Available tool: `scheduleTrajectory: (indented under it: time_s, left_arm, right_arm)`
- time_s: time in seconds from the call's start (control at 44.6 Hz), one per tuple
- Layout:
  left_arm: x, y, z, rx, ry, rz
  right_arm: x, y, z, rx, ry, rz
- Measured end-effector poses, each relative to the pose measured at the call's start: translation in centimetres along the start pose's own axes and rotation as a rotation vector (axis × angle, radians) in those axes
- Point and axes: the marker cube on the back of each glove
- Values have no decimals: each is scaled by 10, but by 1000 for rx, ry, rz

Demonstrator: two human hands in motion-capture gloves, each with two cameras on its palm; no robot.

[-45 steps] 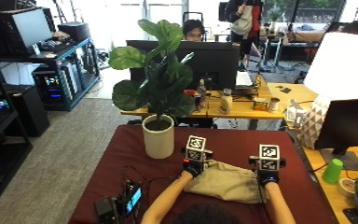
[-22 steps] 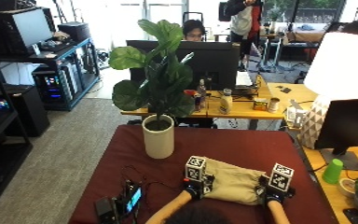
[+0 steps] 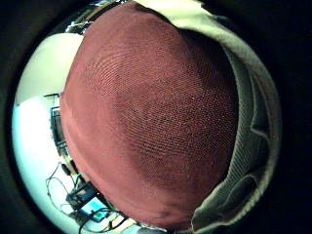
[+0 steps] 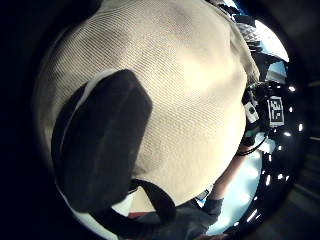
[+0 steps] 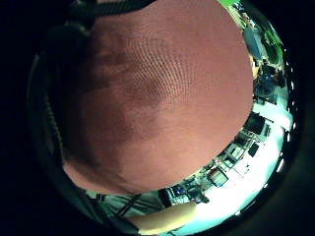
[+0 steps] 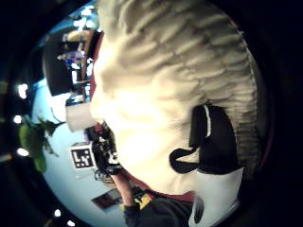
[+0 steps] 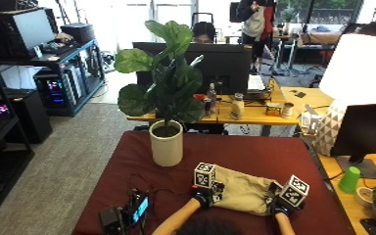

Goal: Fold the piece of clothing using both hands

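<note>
While the beige garment (image 7: 243,194) lies on the dark red tabletop (image 7: 253,152), the left hand (image 7: 203,197) at nine o'clock and right hand (image 7: 280,208) at four o'clock each keep a thumb-pinch grip on its edges.

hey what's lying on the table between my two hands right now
In the outside view, the folded beige garment lies on the dark red tablecloth, spanning the stretch from the left hand to the right hand.

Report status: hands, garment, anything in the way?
Left hand and right hand grip the garment at its ends. Garment bunched on the table. Plant pot stands apart, not in the way.
</note>
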Motion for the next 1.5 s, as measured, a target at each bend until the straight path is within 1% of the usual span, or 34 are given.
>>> scheduleTrajectory:
  time_s: [0.045,0.112,0.18,0.224,0.247,0.314,0.404,0.471,0.539,0.583,0.606,0.673,0.741,0.808,0.853,0.92,0.965,1.01,1.077,1.122,1.212,1.279,1.324,1.391,1.436,1.459,1.504]
  left_arm:
    - [-2,1,-4,-23,4,2]
    - [-8,2,-11,-54,21,9]
    - [-15,6,-21,-92,55,24]
    - [-19,10,-29,-92,77,46]
    - [-21,12,-33,-90,84,44]
    - [-34,19,-46,-79,75,-19]
    - [-47,30,-64,-34,59,-53]
    - [-59,33,-77,14,23,-107]
    - [-66,42,-90,31,23,-136]
    - [-73,47,-104,99,3,-158]
    - [-76,50,-112,134,-3,-160]
    - [-80,59,-129,219,-9,-166]
    - [-91,60,-135,225,10,-187]
    - [-115,39,-130,207,28,-225]
    - [-128,33,-131,212,18,-263]
    - [-143,36,-137,207,-4,-330]
    - [-154,40,-140,190,-14,-381]
    - [-163,45,-142,170,-9,-424]
    - [-173,49,-142,142,11,-458]
    - [-179,51,-141,123,19,-471]
    - [-188,56,-139,90,17,-499]
    - [-193,57,-137,79,15,-516]
    - [-193,56,-137,77,13,-516]
    - [-189,59,-139,75,14,-508]
    - [-184,63,-140,70,16,-499]
    - [-183,62,-140,67,16,-497]
    - [-183,58,-137,61,13,-495]
  right_arm:
    - [-3,-9,1,116,0,-27]
    - [-11,-7,-1,190,40,-48]
    - [-18,-2,-6,225,94,-55]
    - [-20,-2,-8,223,119,-57]
    - [-22,-4,-10,219,128,-57]
    - [-28,-9,-20,207,139,-53]
    - [-41,-6,-44,214,148,-48]
    - [-55,-5,-62,241,177,-56]
    - [-80,-6,-78,275,237,-74]
    - [-106,-7,-90,322,302,-84]
    - [-121,-1,-98,347,338,-90]
    - [-156,42,-121,412,417,-122]
    - [-194,69,-121,433,465,-165]
    - [-244,85,-102,414,525,-208]
    - [-272,94,-85,399,551,-232]
    - [-302,114,-64,400,563,-253]
    - [-314,140,-55,407,548,-265]
    - [-326,161,-43,389,516,-303]
    - [-339,167,-16,315,464,-355]
    - [-344,170,2,239,406,-385]
    - [-340,184,25,13,262,-415]
    - [-333,195,26,-139,181,-422]
    - [-332,195,22,-175,121,-448]
    - [-329,194,9,-200,49,-480]
    - [-327,189,0,-190,19,-495]
    - [-327,183,-4,-172,9,-506]
    - [-329,157,-7,-116,-5,-533]
